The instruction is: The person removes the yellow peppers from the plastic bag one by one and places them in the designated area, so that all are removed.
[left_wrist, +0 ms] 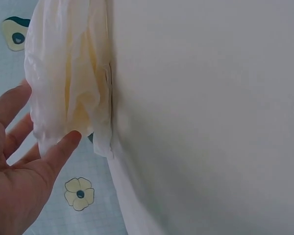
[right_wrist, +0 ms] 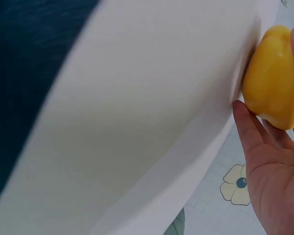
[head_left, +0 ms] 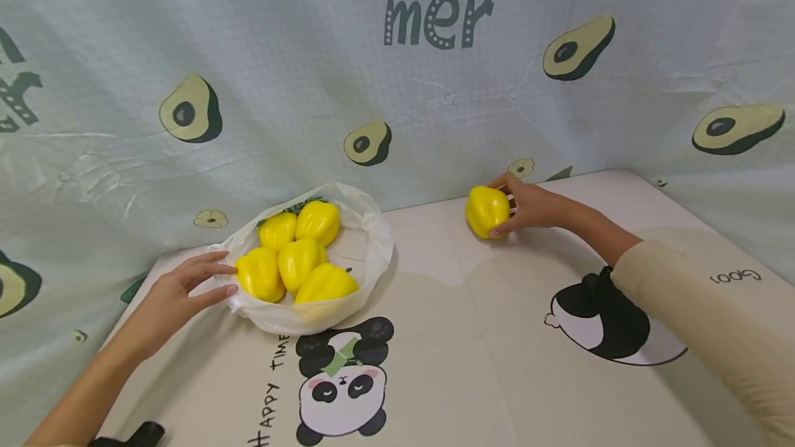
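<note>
Near the back edge of the table, my right hand (head_left: 528, 204) grips a yellow bell pepper (head_left: 486, 212), with fingers and thumb around its right side. In the right wrist view the same pepper (right_wrist: 272, 78) sits close against the table surface. On the left, a white plastic bag (head_left: 379, 243) stands with its mouth wide and its rim rolled outward. Several yellow bell peppers (head_left: 301, 264) lie inside it. My left hand (head_left: 180, 295) rests at the bag's left side, fingers spread and loosely bent; in the left wrist view its fingertips (left_wrist: 71, 139) are right at the crinkled plastic.
A pale tablecloth (head_left: 447, 336) printed with pandas and lettering covers the table. Behind it hangs a light curtain (head_left: 279, 54) with avocado prints, close to the table's back edge. A black object (head_left: 145, 434) shows at the lower left, beside my left forearm.
</note>
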Tool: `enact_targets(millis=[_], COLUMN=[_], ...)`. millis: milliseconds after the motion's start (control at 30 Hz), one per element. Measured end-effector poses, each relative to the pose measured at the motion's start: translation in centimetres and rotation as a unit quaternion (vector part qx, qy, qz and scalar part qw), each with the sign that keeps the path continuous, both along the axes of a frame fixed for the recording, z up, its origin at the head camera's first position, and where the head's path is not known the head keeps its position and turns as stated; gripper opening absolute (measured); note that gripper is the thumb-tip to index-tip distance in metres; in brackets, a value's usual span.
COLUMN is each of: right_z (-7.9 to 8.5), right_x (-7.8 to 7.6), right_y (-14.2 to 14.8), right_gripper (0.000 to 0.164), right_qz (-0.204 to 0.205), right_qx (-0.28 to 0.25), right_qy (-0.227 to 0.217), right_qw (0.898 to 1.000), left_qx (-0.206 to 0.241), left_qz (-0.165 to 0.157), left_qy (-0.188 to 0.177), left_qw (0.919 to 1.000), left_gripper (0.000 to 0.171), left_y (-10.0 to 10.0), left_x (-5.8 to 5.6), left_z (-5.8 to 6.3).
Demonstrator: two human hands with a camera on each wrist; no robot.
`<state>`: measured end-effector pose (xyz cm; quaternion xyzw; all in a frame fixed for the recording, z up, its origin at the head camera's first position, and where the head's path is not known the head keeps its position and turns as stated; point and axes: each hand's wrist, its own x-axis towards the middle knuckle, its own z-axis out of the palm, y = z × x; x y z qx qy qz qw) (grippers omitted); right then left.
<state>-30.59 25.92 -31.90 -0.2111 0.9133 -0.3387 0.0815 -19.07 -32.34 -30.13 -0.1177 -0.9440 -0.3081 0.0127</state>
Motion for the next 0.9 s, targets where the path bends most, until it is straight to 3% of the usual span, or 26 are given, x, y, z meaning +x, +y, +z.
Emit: enact_targets(millis=[233,500,700,900], right_z=[0.0,0.1,1.1,2.1], right_x=[-0.1,-0.1,0.2,0.5], right_y=[-0.1,-0.3,-0.5,-2.1], right_gripper=[0.089,0.085,0.093,0.099], right_qz=[0.009,0.02,0.03,0.02], right_qx=[-0.006,0.007,0.035,0.079], right_qy=[0.013,0.009,-0.018,-0.033], right_qw=[1.0,1.0,0.999,0.996], left_qx=[0.039,0.037,0.074,0.115], left_qz=[-0.01,-0.03,-0.063,-0.075], left_qy=[-0.022,-0.046,-0.077,-0.084], left_qw=[0.9989,0.9978,0.9922,0.987], left_gripper=[0.045,0.04,0.032,0.022], left_y=[-0.5,-2.4,-3.4,-3.7], left_x=[-1.1,-1.9,-3.0,-3.0], left_z=[-0.3,-0.7,-0.5,-0.8])
